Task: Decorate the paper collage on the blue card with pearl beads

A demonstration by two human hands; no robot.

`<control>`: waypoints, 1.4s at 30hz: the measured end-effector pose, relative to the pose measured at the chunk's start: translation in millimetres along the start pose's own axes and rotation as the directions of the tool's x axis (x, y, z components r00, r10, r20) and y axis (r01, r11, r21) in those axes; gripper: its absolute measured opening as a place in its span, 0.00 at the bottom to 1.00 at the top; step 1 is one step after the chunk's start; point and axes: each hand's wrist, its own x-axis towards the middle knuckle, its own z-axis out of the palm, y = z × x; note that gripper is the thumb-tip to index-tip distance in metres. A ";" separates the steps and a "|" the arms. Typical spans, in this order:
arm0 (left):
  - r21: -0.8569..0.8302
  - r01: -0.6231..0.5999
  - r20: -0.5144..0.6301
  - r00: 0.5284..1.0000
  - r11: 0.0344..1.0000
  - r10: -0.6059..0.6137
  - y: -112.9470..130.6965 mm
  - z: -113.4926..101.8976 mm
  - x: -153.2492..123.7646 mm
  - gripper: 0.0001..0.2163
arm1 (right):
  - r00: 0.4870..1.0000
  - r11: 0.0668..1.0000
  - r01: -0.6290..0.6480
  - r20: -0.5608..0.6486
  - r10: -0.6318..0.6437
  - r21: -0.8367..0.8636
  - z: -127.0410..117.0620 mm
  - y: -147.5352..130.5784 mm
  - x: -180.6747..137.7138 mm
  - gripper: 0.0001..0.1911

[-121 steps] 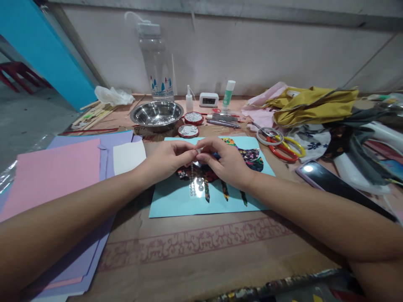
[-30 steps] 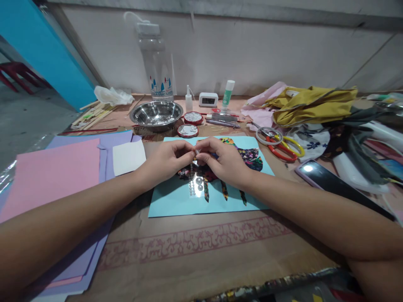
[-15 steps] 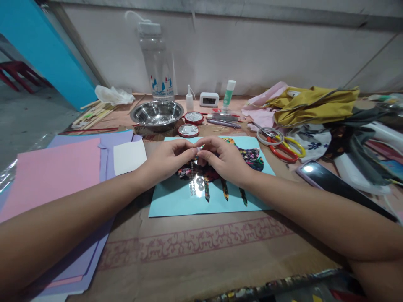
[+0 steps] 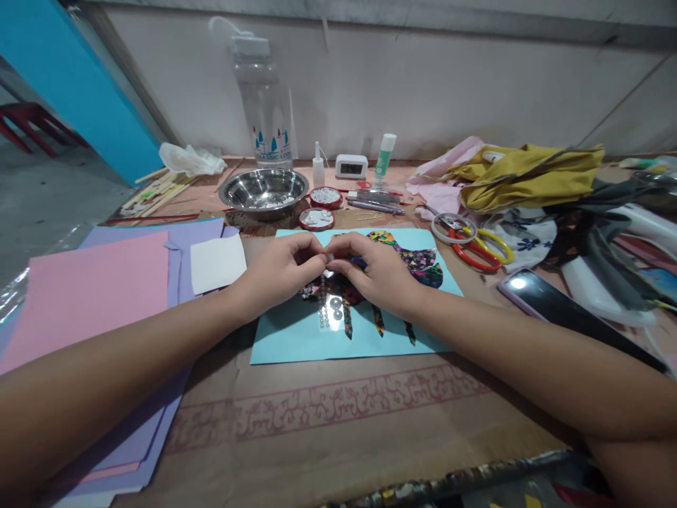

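My left hand [image 4: 288, 271] and my right hand [image 4: 378, 271] meet fingertip to fingertip over a light blue sheet of paper [image 4: 285, 339]. Both are closed in a pinch at the top of a clear gem sticker sheet [image 4: 334, 310], which has rows of small round gems and a few larger ones. A small whitish bit shows between the fingertips; its exact shape is too small to tell. Beneath my hands, partly hidden, a patterned cloth cutout [image 4: 423, 264] in dark floral pieces lies on the blue paper, with narrow strips pointing down.
Pink and purple paper [image 4: 100, 289] lies to the left beside a white square [image 4: 218, 264]. Behind stand a metal bowl [image 4: 264, 192], bottle [image 4: 264, 106], glue stick [image 4: 386, 156] and small clock [image 4: 351, 167]. At right are scissors [image 4: 479, 259], fabric [image 4: 534, 173] and a phone [image 4: 571, 314].
My fingertips have shifted slightly and closed tighter together. The shiny bit that stuck up between them is now lower and less visible. Everything else stays put.
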 end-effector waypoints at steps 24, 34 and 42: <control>-0.149 -0.017 -0.014 1.000 0.989 0.015 -0.6 -0.3 -0.3 0.09 | 0.999 0.995 -0.013 -0.039 0.017 0.101 0.4 2.0 0.3 0.07; -0.053 -0.067 -0.004 0.998 0.996 0.067 -0.6 -0.1 0.4 0.10 | 0.999 0.997 0.001 -0.045 0.002 0.072 0.4 5.0 0.2 0.07; 0.099 -0.124 0.016 0.992 0.987 0.123 -4.5 -2.5 1.2 0.11 | 1.000 0.999 -0.009 0.014 0.008 0.044 -0.8 2.5 -0.1 0.06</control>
